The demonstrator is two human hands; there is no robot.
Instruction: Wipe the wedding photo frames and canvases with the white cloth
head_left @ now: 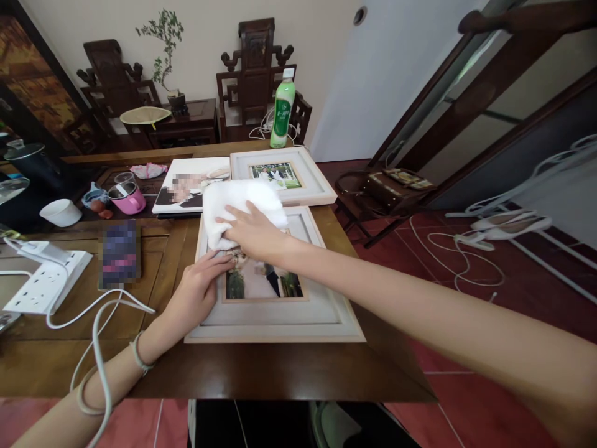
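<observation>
A white cloth [245, 191] lies folded over the far left part of a pale picture frame [275, 331] on the wooden table. My right hand [254, 230] rests on top of this cloth, its fingers spread and pressed flat against it. Beneath both arms, the frame shows a photo [252, 280], partly covered by my right hand and the cloth. My left hand [200, 283] lies on the frame's left side, fingers stretched toward the cloth's near edge and holding nothing.
Behind stand a second framed photo [321, 190], a white photo panel [180, 168] and a green bottle [282, 112]. Leftward are a pink mug [133, 202], a white cup [61, 213], a blurred-out phone-like object [119, 255] and a power strip [51, 280]. A white cable [97, 348] loops over my left forearm.
</observation>
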